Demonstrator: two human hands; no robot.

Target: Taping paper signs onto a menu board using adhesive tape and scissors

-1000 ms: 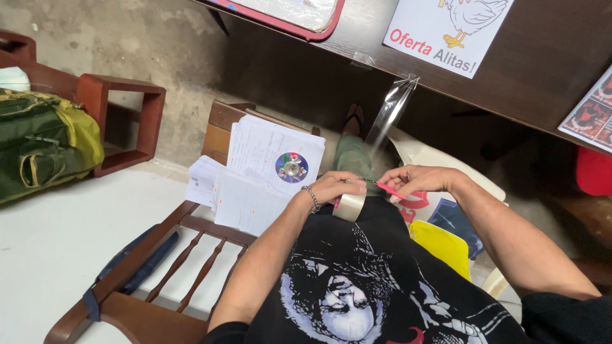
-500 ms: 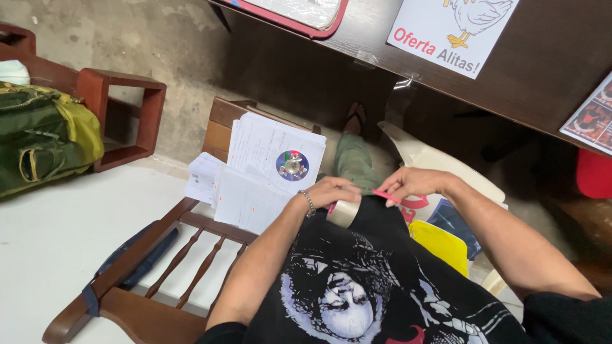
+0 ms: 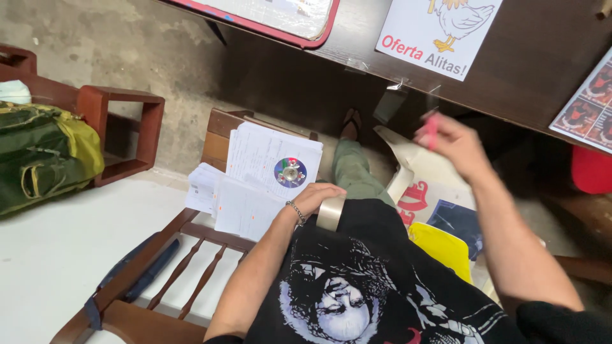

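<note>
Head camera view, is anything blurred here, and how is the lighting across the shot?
In the head view, the right hand and the small red thing it pinches are smeared by motion blur; the left hand on the tape roll and the stack of papers are sharp. Light is soft and even, brightest on the white surface at left, dim under the dark table.

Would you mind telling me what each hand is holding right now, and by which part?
The left hand grips a roll of clear tape around its outer rim. The right hand pinches a small red thing between fingertips; it is too blurred to identify.
</note>
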